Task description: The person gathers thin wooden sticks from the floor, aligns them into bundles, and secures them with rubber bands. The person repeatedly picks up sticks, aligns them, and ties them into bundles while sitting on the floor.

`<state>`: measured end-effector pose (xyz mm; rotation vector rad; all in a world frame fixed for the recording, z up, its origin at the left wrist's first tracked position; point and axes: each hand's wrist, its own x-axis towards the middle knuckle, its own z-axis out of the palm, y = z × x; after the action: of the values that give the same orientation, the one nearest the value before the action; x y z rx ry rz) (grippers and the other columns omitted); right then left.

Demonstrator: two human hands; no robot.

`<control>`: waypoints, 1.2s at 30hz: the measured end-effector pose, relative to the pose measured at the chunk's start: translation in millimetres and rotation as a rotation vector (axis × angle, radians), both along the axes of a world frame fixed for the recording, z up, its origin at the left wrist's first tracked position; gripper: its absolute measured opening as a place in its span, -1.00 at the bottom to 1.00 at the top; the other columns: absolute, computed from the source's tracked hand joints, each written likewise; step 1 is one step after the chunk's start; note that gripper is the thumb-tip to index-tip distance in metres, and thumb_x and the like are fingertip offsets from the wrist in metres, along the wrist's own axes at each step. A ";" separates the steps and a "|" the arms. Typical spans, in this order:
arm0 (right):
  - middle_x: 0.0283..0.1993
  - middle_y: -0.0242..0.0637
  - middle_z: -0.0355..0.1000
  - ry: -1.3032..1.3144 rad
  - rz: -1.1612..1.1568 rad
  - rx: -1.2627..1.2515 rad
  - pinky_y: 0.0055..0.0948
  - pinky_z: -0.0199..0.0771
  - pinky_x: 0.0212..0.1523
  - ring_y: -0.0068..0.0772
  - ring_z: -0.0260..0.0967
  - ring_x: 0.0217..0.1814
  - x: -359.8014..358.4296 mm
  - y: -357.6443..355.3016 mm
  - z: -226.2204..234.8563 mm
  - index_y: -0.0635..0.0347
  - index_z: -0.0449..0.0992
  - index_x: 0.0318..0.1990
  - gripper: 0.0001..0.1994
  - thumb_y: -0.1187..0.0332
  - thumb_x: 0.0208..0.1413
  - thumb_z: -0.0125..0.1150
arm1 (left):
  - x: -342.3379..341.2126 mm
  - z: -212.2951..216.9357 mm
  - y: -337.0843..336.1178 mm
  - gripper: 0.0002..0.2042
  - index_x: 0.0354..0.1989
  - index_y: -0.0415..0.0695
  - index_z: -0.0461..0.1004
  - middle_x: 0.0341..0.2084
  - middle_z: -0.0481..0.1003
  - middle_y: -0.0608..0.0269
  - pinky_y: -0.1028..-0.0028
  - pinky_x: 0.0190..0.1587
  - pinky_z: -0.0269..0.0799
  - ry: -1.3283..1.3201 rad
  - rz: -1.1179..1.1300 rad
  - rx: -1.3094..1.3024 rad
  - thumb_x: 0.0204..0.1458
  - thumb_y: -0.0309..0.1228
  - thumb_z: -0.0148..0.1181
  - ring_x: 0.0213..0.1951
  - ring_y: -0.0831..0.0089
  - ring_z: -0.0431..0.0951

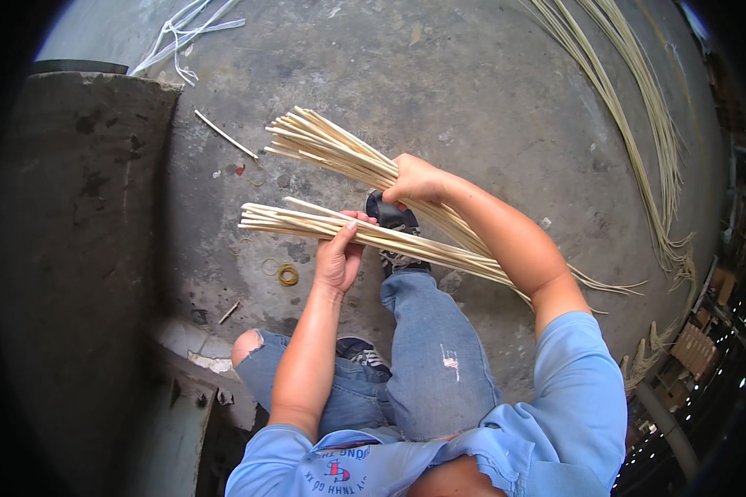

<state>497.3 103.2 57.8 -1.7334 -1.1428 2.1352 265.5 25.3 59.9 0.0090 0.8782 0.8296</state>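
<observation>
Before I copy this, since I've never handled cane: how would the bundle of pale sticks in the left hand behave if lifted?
The lower bundle juts straight past the left hand, so probably stiff and light. Its smooth, loose sticks may slide apart.

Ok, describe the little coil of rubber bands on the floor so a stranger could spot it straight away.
Start at the grey concrete floor, then find the left hand gripping pale sticks. Just left of its wrist lies the coil of rubber bands, the only small yellowish-brown ring among straight scraps.
</observation>
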 end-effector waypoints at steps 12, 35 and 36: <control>-0.15 -0.20 0.66 0.252 0.148 -0.084 -0.34 0.58 -0.04 -0.39 0.58 -0.18 -4.5 -4.7 4.6 0.33 0.65 -0.09 -0.57 0.38 -0.20 0.47 | -1.7 -7.2 -1.4 -0.72 0.05 -0.22 0.50 -0.08 0.58 0.21 0.35 0.01 0.56 0.293 0.045 0.019 0.18 -0.57 0.31 -0.06 0.38 0.61; -0.34 -0.25 0.67 -0.838 0.576 0.025 -0.34 0.66 -0.20 -0.39 0.65 -0.36 95.5 63.4 5.2 0.10 0.66 -0.06 -0.69 0.33 0.00 0.43 | -17.1 11.8 -26.7 -0.86 -0.13 -0.24 0.53 -0.28 0.65 0.06 0.16 0.09 0.57 0.166 -0.211 -0.089 0.26 -0.43 0.22 -0.09 0.09 0.67; -0.32 -0.25 0.67 -0.857 0.551 0.057 -0.31 0.66 -0.19 -0.35 0.66 -0.33 99.6 68.5 5.0 0.08 0.66 -0.06 -0.68 0.32 -0.01 0.43 | -23.8 10.7 -18.5 -0.87 -0.15 -0.25 0.55 -0.28 0.64 0.06 0.15 0.09 0.58 0.141 -0.232 -0.058 0.26 -0.43 0.22 -0.09 0.07 0.67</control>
<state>596.9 171.7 62.8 -2.6400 -2.0471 1.5049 241.8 6.8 70.6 0.1181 1.0124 0.5916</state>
